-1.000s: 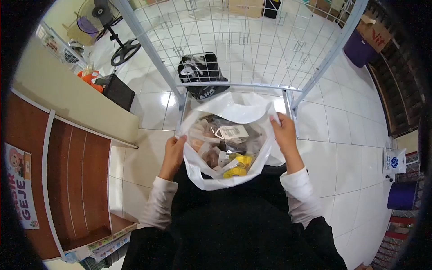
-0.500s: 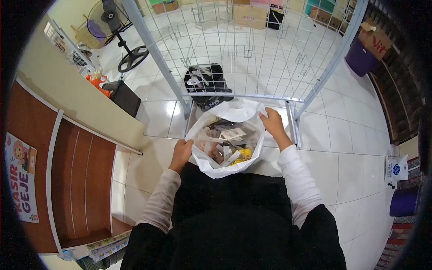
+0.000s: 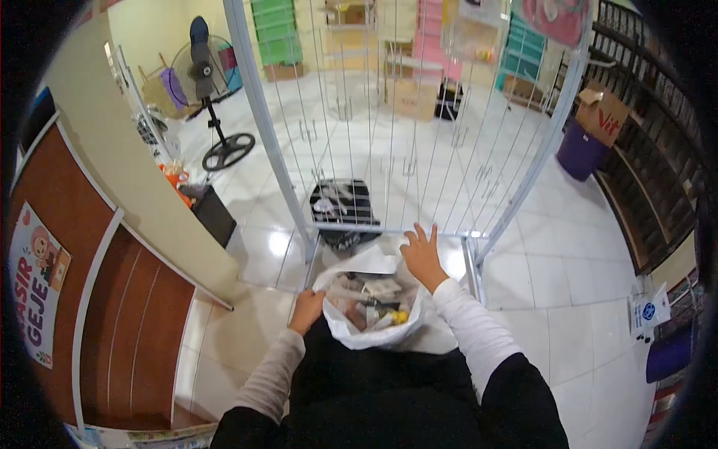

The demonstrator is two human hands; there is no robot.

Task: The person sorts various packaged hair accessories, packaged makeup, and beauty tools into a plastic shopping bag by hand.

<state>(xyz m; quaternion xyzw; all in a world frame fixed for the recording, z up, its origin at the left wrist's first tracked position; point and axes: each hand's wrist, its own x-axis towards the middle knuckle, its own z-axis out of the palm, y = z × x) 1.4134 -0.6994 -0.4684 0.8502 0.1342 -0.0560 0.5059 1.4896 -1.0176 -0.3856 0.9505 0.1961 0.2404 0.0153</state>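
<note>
Head view, the only one here: the thin white plastic bag (image 3: 374,318) full of small packaged items sat low in front of the person, right by the foot of the white wire grid rack (image 3: 389,150). The left hand (image 3: 307,308) was clenched on the bag's left rim. The right hand (image 3: 421,256) was off the bag, fingers spread, palm down over the far rim near the rack's bottom bar, gripping nothing.

My worry: with only 1 hand pinching that flimsy rim, the open mouth could sag and tip the tagged packets and the yellow item (image 3: 402,317) onto the glossy white tile floor (image 3: 583,247). The film might also snag on the rack's wires.
</note>
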